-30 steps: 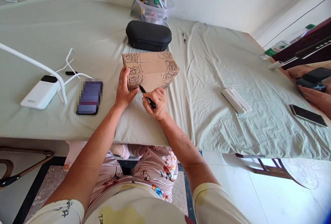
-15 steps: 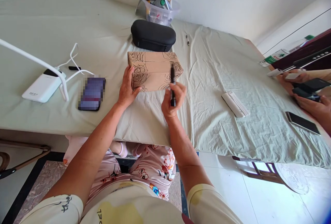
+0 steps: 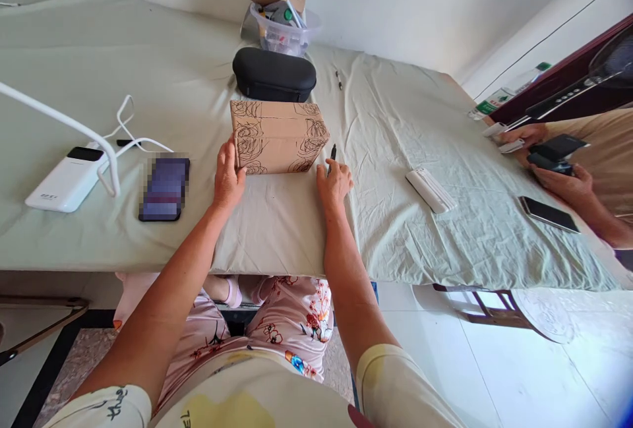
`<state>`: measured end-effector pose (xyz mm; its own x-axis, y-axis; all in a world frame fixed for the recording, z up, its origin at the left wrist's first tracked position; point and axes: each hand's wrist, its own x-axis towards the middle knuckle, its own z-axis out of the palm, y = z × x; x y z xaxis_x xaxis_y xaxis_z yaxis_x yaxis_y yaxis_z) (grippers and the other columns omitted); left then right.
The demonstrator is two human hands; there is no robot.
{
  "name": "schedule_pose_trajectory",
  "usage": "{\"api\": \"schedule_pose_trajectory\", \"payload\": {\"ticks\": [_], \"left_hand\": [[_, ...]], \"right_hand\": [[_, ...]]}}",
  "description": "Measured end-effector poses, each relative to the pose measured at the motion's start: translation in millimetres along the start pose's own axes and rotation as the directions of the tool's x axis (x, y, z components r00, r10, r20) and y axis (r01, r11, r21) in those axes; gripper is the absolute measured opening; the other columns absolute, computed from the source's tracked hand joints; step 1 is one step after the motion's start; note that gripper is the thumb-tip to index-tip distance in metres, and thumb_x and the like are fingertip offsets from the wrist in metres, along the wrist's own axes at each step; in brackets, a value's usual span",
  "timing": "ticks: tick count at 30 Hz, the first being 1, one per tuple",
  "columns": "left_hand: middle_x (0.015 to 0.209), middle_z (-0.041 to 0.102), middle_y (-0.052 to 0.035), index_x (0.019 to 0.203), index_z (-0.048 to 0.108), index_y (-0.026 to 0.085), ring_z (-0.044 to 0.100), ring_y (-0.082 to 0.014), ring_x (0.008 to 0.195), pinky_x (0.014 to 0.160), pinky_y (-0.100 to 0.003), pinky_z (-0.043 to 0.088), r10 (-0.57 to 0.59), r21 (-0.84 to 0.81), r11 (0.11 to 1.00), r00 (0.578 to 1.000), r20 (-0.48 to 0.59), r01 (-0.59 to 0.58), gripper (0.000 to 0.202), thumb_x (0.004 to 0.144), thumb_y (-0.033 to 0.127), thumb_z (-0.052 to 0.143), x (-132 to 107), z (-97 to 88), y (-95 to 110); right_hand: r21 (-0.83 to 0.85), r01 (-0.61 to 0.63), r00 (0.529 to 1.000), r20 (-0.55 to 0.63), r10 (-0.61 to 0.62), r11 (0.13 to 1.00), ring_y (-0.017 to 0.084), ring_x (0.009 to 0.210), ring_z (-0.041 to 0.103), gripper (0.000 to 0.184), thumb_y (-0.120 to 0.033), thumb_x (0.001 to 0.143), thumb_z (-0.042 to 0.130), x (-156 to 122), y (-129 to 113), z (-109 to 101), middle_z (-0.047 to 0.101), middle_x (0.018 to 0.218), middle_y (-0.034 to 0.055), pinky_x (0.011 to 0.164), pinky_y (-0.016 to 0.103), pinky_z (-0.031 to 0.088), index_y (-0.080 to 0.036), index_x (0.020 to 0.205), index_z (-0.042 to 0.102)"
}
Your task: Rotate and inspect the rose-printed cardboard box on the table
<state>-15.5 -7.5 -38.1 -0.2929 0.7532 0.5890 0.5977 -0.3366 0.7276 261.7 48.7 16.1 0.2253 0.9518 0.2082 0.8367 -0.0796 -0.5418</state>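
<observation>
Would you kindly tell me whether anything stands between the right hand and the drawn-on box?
Nothing visible does: only tablecloth shows between the right hand and the drawn-on box, with the black pen at that hand.

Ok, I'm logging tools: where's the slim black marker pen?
In the head view, the slim black marker pen is just right of centre, at the right hand, beside the scribbled brown cardboard box.

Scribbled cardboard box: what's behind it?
Behind the box lies a black case, then a plastic tub. The box's far side and underside are hidden; the case partly covers the tub.
</observation>
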Motion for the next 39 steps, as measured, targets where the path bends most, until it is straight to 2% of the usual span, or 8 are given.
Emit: {"api": "schedule_pose_trajectory", "payload": {"ticks": [4,12,18,22,24,31,36,39], "left_hand": [[0.151,0.06,-0.0143,0.165,0.037,0.029,0.068,-0.0257,0.13,0.118,-0.047,0.054,-0.058,0.035,0.997,0.994,-0.092,0.062,0.077,0.091,0.015,0.055,-3,-4.8,2],[0.134,0.069,-0.0138,0.146,0.058,0.022,0.065,-0.0284,0.13,0.118,-0.048,0.051,-0.076,0.139,0.985,0.98,-0.186,0.103,0.06,0.087,0.016,0.057,-10,-38.7,24],[0.126,0.071,-0.0164,0.126,0.068,0.021,0.063,-0.0369,0.13,0.123,-0.061,0.041,-0.087,0.322,0.928,0.952,-0.295,0.185,0.038,0.089,0.029,0.064,-57,-118.4,41],[0.136,0.067,-0.026,0.125,0.067,0.014,0.054,-0.0508,0.14,0.12,-0.077,0.036,-0.233,0.518,0.727,0.871,-0.431,0.451,0.052,0.085,0.047,0.068,-80,-174.6,39],[0.136,0.068,-0.0275,0.121,0.066,0.013,0.054,-0.0548,0.139,0.116,-0.08,0.037,-0.329,0.571,0.638,0.853,-0.405,0.517,0.061,0.082,0.059,0.068,-82,-187.7,37],[0.15,0.054,-0.0383,0.134,0.06,0.003,0.042,-0.0545,0.151,0.123,-0.074,0.032,-0.519,0.742,0.474,0.831,-0.2,0.474,0.085,0.079,0.068,0.069,-66,-165.1,52],[0.153,0.049,-0.0423,0.139,0.054,-0.004,0.04,-0.0553,0.152,0.126,-0.073,0.029,-0.568,0.698,0.47,0.79,-0.23,0.541,0.088,0.077,0.055,0.074,-60,-154.2,63],[0.148,0.053,-0.0424,0.136,0.053,-0.007,0.045,-0.054,0.15,0.128,-0.066,0.032,-0.561,0.659,0.489,0.785,-0.264,0.572,0.086,0.072,0.045,0.078,-61,-153.7,65]], "right_hand": [[-0.081,-0.022,0.998,0.057,0.026,0.996,0.034,0.135,0.053,0.047,-0.035,0.097,0.056,-2,-1,1,0.061,0.145,0.0181,0.115,0.054,0.036,-0.022,0.142,0.066],[-0.034,0.002,1.0,-0.004,-0.002,0.999,0.032,0.147,0.048,0.059,-0.022,0.094,0.049,-3,-5,-3,0.051,0.162,0.0187,0.119,0.052,0.035,-0.018,0.153,0.054],[0.07,0.093,0.996,-0.025,-0.091,0.993,0.025,0.131,0.06,0.069,-0.007,0.086,0.035,-5,-9,1,0.068,0.142,0.0155,0.114,0.044,0.043,-0.015,0.153,0.052],[0.126,0.159,0.983,0.071,-0.169,0.979,0.024,0.123,0.064,0.077,-0.008,0.082,0.041,-5,-11,11,0.072,0.134,0.0158,0.107,0.041,0.048,-0.012,0.159,0.042],[0.129,0.172,0.975,0.118,-0.187,0.977,0.027,0.123,0.065,0.081,-0.013,0.083,0.047,-7,-12,15,0.073,0.133,0.0158,0.107,0.045,0.049,-0.014,0.163,0.037],[0.24,0.25,0.955,0.099,-0.279,0.938,0.036,0.119,0.064,0.072,-0.033,0.087,0.059,-12,-9,29,0.076,0.117,0.014,0.105,0.062,0.049,-0.021,0.156,0.043],[0.247,0.244,0.964,0.043,-0.262,0.938,0.033,0.117,0.064,0.072,-0.019,0.081,0.054,-5,-4,34,0.073,0.117,0.0146,0.107,0.06,0.051,-0.019,0.153,0.046],[0.355,0.279,0.959,-0.151,-0.24,0.892,0.027,0.111,0.065,0.073,-0.012,0.08,0.047,3,-1,29,0.069,0.114,0.0119,0.107,0.055,0.053,-0.019,0.153,0.046]]}}
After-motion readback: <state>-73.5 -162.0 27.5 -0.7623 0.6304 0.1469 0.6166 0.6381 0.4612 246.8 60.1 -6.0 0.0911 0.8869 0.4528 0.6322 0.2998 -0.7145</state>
